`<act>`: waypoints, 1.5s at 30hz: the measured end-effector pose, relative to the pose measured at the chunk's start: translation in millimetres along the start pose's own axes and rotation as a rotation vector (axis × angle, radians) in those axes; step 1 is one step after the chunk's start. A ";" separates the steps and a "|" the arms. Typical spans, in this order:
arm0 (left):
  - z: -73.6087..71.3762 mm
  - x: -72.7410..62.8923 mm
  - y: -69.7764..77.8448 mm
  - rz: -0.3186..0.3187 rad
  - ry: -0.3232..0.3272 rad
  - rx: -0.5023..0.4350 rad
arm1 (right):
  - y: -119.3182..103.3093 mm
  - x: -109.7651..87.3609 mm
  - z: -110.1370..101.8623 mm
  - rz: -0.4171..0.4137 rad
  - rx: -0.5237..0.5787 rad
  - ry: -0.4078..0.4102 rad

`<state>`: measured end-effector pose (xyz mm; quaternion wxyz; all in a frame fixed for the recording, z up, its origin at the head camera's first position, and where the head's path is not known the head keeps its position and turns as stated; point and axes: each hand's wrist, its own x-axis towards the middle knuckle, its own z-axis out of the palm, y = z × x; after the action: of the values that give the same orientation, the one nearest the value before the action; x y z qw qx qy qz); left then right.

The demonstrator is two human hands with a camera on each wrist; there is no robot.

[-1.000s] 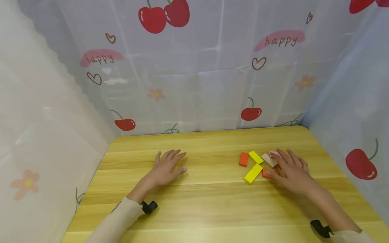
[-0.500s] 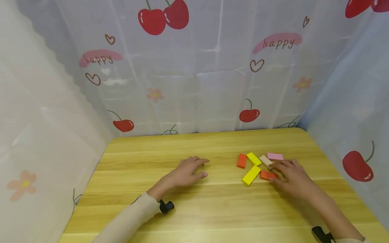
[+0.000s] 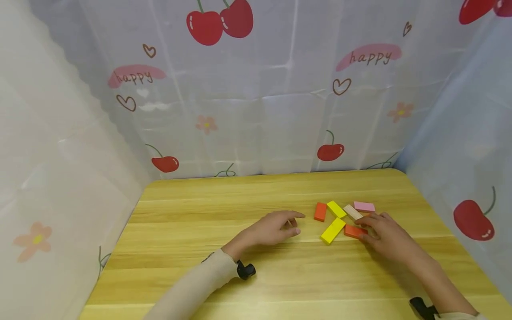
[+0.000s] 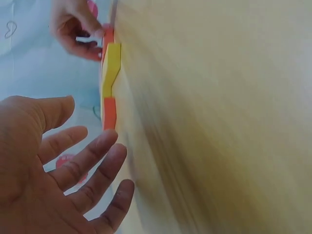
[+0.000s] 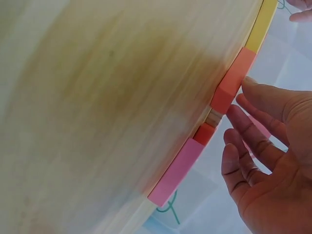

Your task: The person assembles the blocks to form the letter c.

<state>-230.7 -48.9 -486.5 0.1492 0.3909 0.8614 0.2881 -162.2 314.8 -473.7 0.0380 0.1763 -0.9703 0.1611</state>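
Several small wooden blocks lie in a loose group on the table's right side. My right hand (image 3: pixel 390 238) hovers over their right edge. Its thumb is by an orange block (image 3: pixel 354 231), and its index fingertip is near the end of a plain wood block (image 3: pixel 354 212); contact is hard to tell. Two yellow blocks (image 3: pixel 333 230) and another orange block (image 3: pixel 320 212) lie left of it, a pink block (image 3: pixel 364 206) behind. In the right wrist view, a red-orange block (image 5: pixel 204 132) touches a pink block (image 5: pixel 175 173). My left hand (image 3: pixel 270 229), fingers loosely bent and holding nothing, is left of the group.
The wood-grain table (image 3: pixel 180 218) spreads left of and in front of the blocks. A cherry-printed curtain (image 3: pixel 260 129) stands along the back edge, with more sheeting on both sides. A black wrist camera (image 3: pixel 246 270) sits at the left cuff.
My left hand has moved right across the table towards the blocks. My right hand has drawn back slightly, its fingers more bent, uncovering the pink block. The visible blocks keep their places.
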 end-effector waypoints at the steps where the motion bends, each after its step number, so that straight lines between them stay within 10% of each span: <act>1: 2.1 3.2 2.9 0.003 -0.004 -0.002 | -0.4 0.6 0.1 0.005 0.001 -0.005; 23: 35.1 58.8 53.0 -0.084 0.060 0.142 | 4.5 0.8 3.3 0.026 0.047 0.022; 45: 50.1 87.9 61.6 -0.139 -0.012 0.144 | 6.5 -1.4 1.1 0.021 0.071 0.036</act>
<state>-227.5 69.5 -491.0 0.1456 0.3416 0.9040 0.2121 -163.2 320.7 -476.8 0.0474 0.1643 -0.9649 0.1992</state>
